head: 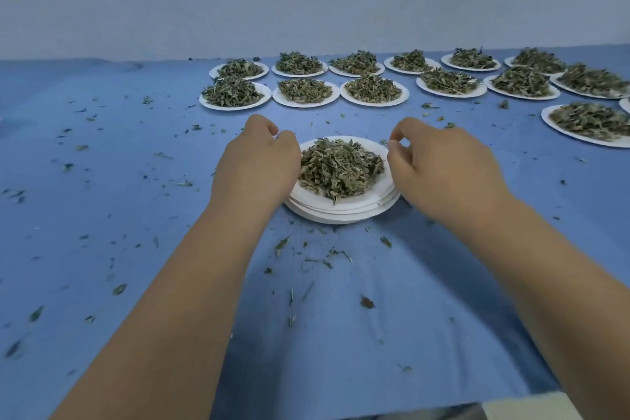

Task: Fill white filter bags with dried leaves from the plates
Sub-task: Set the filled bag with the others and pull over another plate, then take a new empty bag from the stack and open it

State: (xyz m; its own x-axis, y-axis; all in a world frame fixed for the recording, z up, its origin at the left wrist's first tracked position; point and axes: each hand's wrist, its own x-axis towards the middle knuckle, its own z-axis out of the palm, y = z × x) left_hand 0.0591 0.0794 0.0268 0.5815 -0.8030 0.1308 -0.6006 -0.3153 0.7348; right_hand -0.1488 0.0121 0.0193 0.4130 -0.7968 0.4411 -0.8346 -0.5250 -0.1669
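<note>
A heap of dried green leaves (339,167) lies on the top sheet of a stack of white round filter papers or plates (344,211) in the middle of the blue cloth. My left hand (259,160) grips the left edge of that top sheet, its fingers curled over the rim. My right hand (439,164) is at the right edge, thumb and forefinger pinched together at the rim. Whether the right fingers hold the sheet is hard to tell.
Several white plates heaped with dried leaves (306,92) stand in rows behind the stack and run off to the right (589,123). Loose leaf bits (317,261) are scattered over the blue cloth (102,198). A pale wall (238,17) closes the far side.
</note>
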